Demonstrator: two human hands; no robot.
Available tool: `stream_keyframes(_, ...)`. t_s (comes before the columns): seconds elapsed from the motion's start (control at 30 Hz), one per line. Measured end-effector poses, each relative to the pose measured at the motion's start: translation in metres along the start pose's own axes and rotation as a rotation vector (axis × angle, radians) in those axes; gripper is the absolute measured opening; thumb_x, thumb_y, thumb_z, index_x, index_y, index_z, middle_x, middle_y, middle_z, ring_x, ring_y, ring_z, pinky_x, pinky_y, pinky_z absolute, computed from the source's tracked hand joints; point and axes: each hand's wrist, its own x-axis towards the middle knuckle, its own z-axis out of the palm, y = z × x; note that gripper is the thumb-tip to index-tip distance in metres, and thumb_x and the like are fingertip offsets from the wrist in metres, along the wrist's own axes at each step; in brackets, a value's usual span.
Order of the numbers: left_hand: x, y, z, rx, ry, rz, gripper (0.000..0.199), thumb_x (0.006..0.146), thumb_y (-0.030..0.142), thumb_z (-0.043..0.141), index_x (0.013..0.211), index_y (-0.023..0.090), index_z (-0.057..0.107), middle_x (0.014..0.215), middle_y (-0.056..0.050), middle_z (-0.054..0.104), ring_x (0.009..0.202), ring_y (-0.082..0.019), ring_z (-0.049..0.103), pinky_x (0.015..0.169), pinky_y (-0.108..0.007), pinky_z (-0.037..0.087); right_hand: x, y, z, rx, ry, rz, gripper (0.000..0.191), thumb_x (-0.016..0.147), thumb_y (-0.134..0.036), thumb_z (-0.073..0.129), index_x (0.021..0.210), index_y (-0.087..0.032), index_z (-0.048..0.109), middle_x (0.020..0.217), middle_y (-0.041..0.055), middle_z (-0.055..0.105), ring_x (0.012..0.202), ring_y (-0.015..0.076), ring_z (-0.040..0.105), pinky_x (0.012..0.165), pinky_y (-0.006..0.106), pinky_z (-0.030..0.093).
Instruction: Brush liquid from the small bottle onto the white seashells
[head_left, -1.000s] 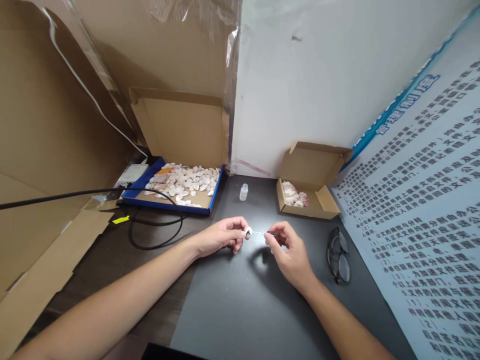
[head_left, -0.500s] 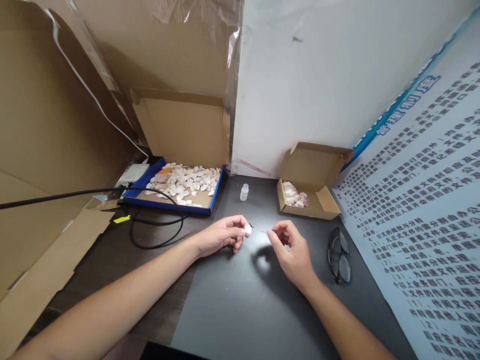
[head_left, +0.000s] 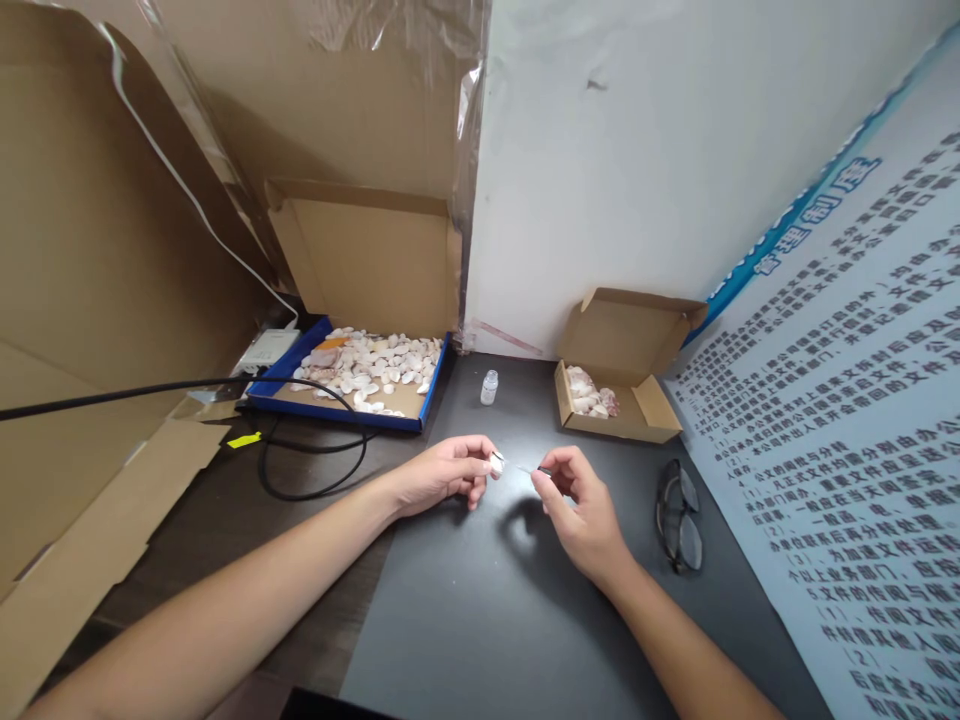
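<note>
My left hand [head_left: 450, 474] pinches a small white shell [head_left: 496, 465] between thumb and fingertips, with a small dark mark along its upper edge. Across from it, my right hand [head_left: 581, 510] is closed on a thin tool [head_left: 541, 471] with a dark handle; its fine shaft points left at the shell. Whether the tip touches the shell is too small to tell. Beyond both hands a small clear bottle [head_left: 489, 388] stands upright without a visible cap.
A blue-edged box [head_left: 352, 417] with an open lid holds many white shells at the back left. The smaller open cardboard box [head_left: 645, 430] at the back right has shells too. Glasses [head_left: 679, 515] lie on the right. A black cable [head_left: 300, 497] loops at left.
The thin tool's shaft has come slightly closer to the shell, and the right hand has shifted a little left. The left hand keeps its grip on the shell.
</note>
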Motion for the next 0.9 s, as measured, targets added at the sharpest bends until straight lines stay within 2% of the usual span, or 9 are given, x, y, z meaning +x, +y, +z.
stream_keyframes(0.2,-0.0005,0.0008,0.0011,-0.044,-0.005,0.002,0.027,0.073,0.028,0.076,0.086,0.015,0.056,0.07,0.003,0.058,0.053,-0.008,0.053,0.055,-0.025,0.046,-0.001,0.0006,0.0009,0.01,-0.066,0.021,0.018,0.092,-0.04,0.055,0.09,-0.022,0.048,0.07,-0.0027,0.051,0.059,0.0132,0.049,0.053,0.025,0.042)
stream_keyframes(0.47,0.001,0.0,-0.0018,-0.123,-0.008,0.072,0.025,0.075,0.027,0.075,0.086,0.016,0.055,0.081,0.002,0.06,0.053,-0.007,0.052,0.054,-0.025,0.047,0.0004,0.0037,-0.0007,-0.051,-0.014,0.077,0.019,0.092,-0.041,0.053,0.09,-0.023,0.047,0.071,-0.0024,0.052,0.06,0.0136,0.05,0.055,0.026,0.042)
stream_keyframes(0.7,0.0014,-0.0056,0.0015,0.037,-0.045,0.03,0.029,0.074,0.034,0.077,0.085,0.015,0.058,0.072,0.001,0.058,0.053,-0.008,0.055,0.054,-0.023,0.044,-0.003,0.0036,0.0028,0.065,-0.043,0.038,0.026,0.089,-0.041,0.06,0.085,-0.024,0.041,0.067,-0.0054,0.046,0.057,0.0119,0.045,0.052,0.024,0.04)
stream_keyframes(0.9,0.0001,-0.0041,0.0027,0.017,-0.032,0.04,0.028,0.075,0.032,0.077,0.086,0.016,0.057,0.066,0.004,0.056,0.052,-0.008,0.054,0.058,-0.024,0.047,-0.0022,-0.0019,0.0037,0.017,-0.058,-0.013,0.024,0.086,-0.037,0.065,0.085,-0.023,0.045,0.063,-0.0065,0.049,0.053,0.0106,0.046,0.052,0.023,0.038)
